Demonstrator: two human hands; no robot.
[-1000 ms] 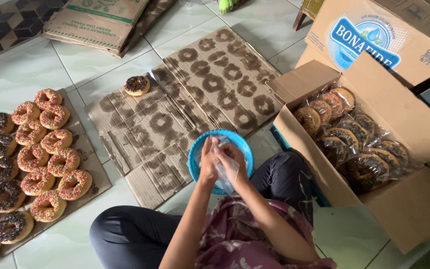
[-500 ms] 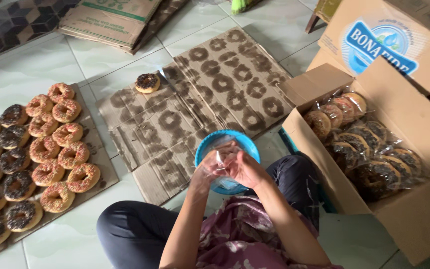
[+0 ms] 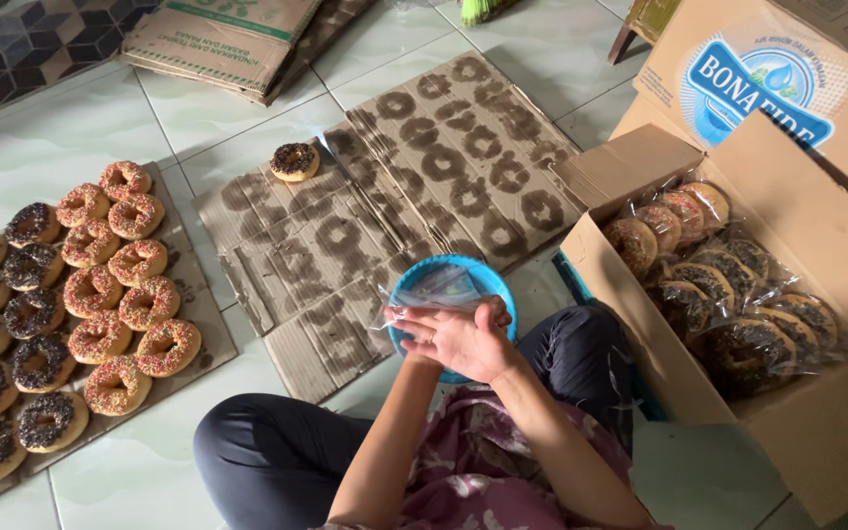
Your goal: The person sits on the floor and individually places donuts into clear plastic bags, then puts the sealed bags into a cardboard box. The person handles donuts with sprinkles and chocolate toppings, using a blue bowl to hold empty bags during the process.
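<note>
Stained flat brown cardboard sheets (image 3: 385,196) lay open ahead, bearing one chocolate-sprinkled doughnut (image 3: 294,161); the open brown cardboard box (image 3: 817,324) walled the right, doughnut rows (image 3: 80,294) crowded the left.

head camera looks steeply down, close above lap.
</note>
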